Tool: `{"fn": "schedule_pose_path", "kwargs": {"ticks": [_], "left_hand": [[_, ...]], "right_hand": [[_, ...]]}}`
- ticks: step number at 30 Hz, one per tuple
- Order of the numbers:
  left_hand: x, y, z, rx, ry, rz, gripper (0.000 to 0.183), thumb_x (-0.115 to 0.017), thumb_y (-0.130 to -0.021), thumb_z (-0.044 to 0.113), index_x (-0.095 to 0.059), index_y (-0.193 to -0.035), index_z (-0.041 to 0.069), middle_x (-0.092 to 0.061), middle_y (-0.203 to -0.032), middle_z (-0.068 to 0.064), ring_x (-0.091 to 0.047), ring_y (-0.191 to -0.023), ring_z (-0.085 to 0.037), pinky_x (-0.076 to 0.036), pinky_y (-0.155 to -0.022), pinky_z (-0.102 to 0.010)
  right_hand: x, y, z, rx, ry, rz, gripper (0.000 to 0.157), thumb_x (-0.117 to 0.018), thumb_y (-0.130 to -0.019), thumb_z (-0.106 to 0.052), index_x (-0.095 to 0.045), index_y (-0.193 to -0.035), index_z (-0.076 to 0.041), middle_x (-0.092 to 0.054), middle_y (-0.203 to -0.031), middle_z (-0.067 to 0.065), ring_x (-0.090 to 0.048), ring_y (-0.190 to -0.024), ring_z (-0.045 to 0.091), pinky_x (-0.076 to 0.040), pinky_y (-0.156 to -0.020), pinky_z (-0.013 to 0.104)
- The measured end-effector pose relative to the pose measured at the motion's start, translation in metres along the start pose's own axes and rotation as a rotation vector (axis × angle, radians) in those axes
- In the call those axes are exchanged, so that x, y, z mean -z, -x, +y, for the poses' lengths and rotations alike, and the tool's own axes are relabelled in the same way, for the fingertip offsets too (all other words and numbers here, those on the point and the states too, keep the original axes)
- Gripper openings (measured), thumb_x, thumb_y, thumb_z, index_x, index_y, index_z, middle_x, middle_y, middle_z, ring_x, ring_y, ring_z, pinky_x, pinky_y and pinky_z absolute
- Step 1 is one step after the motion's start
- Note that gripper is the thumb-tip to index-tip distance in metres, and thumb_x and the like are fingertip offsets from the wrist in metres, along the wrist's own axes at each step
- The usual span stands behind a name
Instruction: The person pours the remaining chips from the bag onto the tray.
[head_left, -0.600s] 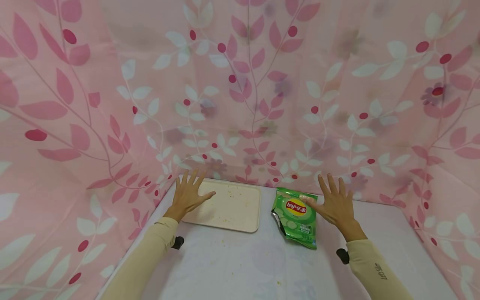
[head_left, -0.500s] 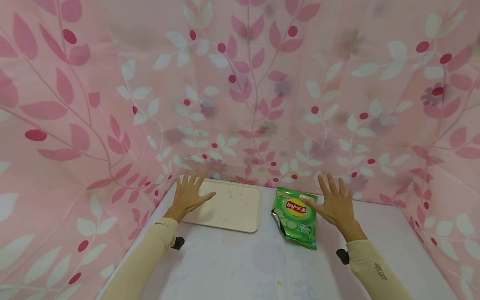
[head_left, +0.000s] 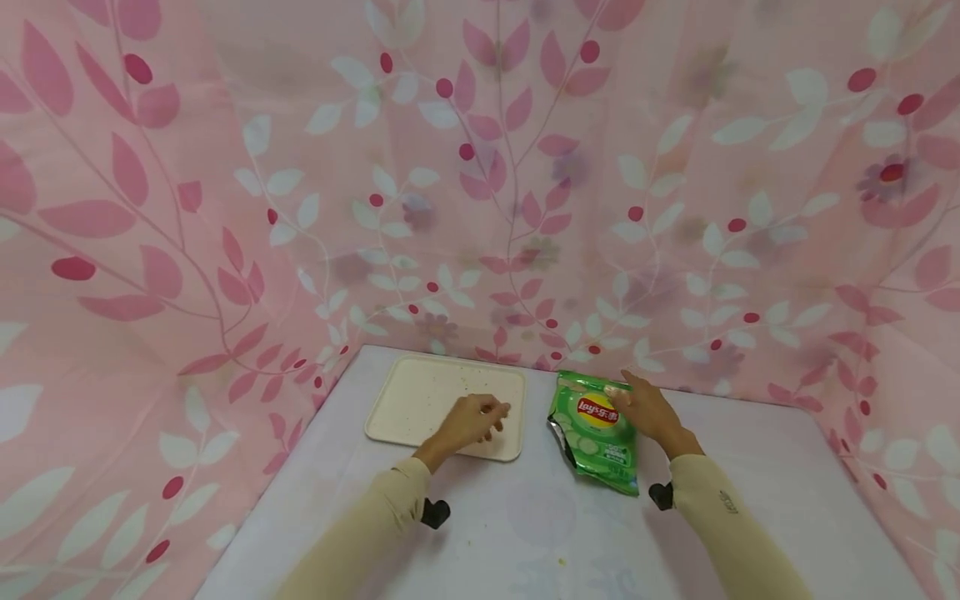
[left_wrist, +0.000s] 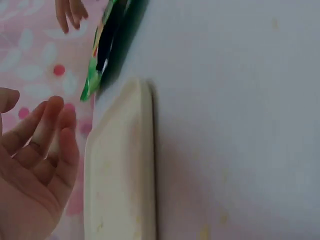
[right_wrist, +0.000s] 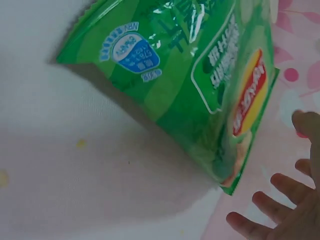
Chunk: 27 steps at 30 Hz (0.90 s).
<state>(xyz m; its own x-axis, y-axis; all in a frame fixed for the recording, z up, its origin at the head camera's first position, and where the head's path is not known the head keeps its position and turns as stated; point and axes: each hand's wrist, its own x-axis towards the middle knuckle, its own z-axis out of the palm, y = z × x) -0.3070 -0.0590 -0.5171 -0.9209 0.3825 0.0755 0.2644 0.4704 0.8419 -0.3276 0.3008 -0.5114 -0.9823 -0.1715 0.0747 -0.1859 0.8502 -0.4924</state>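
I have the left hand point(head_left: 467, 423) loosely curled left of the bag point(head_left: 592, 433), the right hand point(head_left: 651, 410) spread near its right edge.

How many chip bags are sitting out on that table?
1: the green Lay's bag, lying on the white table to the right of the cream tray, close to the person's right hand. No other bag shows.

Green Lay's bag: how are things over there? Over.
Left grip empty, above tray. Right grip empty, close to green Lay's bag. Bag lying on table, torn on the tray side. Crumbs about; nothing seen blocking right grip.
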Motion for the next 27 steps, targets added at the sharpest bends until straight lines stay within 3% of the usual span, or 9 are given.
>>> {"fn": "schedule_pose_path", "kwargs": {"ticks": [4,8,12,16,18,21,24,27], "left_hand": [[-0.057,-0.004,0.015,0.209,0.357,-0.223,0.058,-0.054,-0.097,0.049,-0.064,-0.111,-0.006,-0.071,-0.086,-0.007,-0.069,-0.07,-0.022,-0.057,-0.06,-0.035],[-0.101,-0.003,0.027,0.364,0.548,-0.347,0.062,-0.059,-0.093,0.052,-0.059,-0.114,-0.006,-0.071,-0.092,-0.015,-0.071,-0.08,-0.027,-0.057,-0.066,-0.037],[-0.134,-0.002,0.036,0.433,0.714,-0.345,0.052,-0.067,-0.091,0.044,-0.062,-0.109,-0.004,-0.071,-0.093,-0.02,-0.071,-0.085,-0.03,-0.057,-0.067,-0.039],[-0.159,-0.003,0.039,0.419,0.812,-0.225,0.03,-0.071,-0.09,0.026,-0.064,-0.102,-0.001,-0.072,-0.088,-0.02,-0.071,-0.082,-0.031,-0.057,-0.064,-0.039],[-0.164,-0.004,0.037,0.385,0.785,-0.14,0.019,-0.071,-0.09,0.014,-0.064,-0.101,0.0,-0.072,-0.085,-0.018,-0.072,-0.076,-0.031,-0.057,-0.061,-0.038],[-0.157,-0.008,0.033,0.319,0.664,-0.034,0.011,-0.067,-0.088,-0.001,-0.065,-0.099,-0.001,-0.072,-0.083,-0.012,-0.071,-0.068,-0.027,-0.057,-0.056,-0.036],[-0.136,-0.015,0.028,0.254,0.485,0.037,0.012,-0.066,-0.086,-0.004,-0.067,-0.097,-0.001,-0.072,-0.081,-0.006,-0.068,-0.061,-0.019,-0.056,-0.053,-0.034],[-0.106,-0.022,0.026,0.181,0.302,0.093,0.012,-0.069,-0.087,0.001,-0.07,-0.098,0.001,-0.071,-0.081,-0.001,-0.063,-0.063,-0.01,-0.054,-0.055,-0.029]], "right_hand": [[-0.01,-0.011,0.006,0.013,0.021,-0.077,0.066,-0.053,-0.099,-0.03,-0.028,-0.149,0.006,-0.03,-0.149,0.031,-0.023,-0.135,0.053,-0.021,-0.105,0.067],[-0.016,-0.018,0.011,-0.075,0.028,-0.144,0.059,-0.043,-0.103,-0.029,-0.027,-0.152,0.001,-0.025,-0.153,0.029,-0.011,-0.138,0.053,-0.013,-0.102,0.073],[-0.022,-0.019,0.018,-0.164,0.025,-0.167,0.055,-0.04,-0.103,-0.024,-0.027,-0.153,-0.004,-0.022,-0.155,0.025,-0.003,-0.138,0.054,-0.005,-0.098,0.078],[-0.03,-0.019,0.026,-0.183,0.048,-0.133,0.057,-0.045,-0.101,-0.02,-0.027,-0.151,0.001,-0.023,-0.15,0.031,-0.006,-0.134,0.056,-0.006,-0.098,0.077],[-0.032,-0.019,0.029,-0.189,0.054,-0.116,0.056,-0.047,-0.101,-0.021,-0.03,-0.149,0.003,-0.026,-0.144,0.036,-0.011,-0.13,0.056,-0.009,-0.097,0.076],[-0.029,-0.019,0.033,-0.212,0.043,-0.098,0.048,-0.048,-0.1,-0.022,-0.045,-0.139,0.007,-0.036,-0.13,0.037,-0.023,-0.119,0.055,-0.018,-0.092,0.073],[-0.02,-0.016,0.04,-0.222,-0.004,-0.113,0.034,-0.049,-0.098,-0.022,-0.061,-0.116,0.005,-0.054,-0.109,0.028,-0.042,-0.104,0.046,-0.032,-0.084,0.065],[-0.009,-0.007,0.044,-0.183,-0.166,-0.102,0.029,-0.049,-0.101,-0.022,-0.059,-0.104,0.005,-0.06,-0.097,0.019,-0.053,-0.091,0.035,-0.044,-0.077,0.05]]}}
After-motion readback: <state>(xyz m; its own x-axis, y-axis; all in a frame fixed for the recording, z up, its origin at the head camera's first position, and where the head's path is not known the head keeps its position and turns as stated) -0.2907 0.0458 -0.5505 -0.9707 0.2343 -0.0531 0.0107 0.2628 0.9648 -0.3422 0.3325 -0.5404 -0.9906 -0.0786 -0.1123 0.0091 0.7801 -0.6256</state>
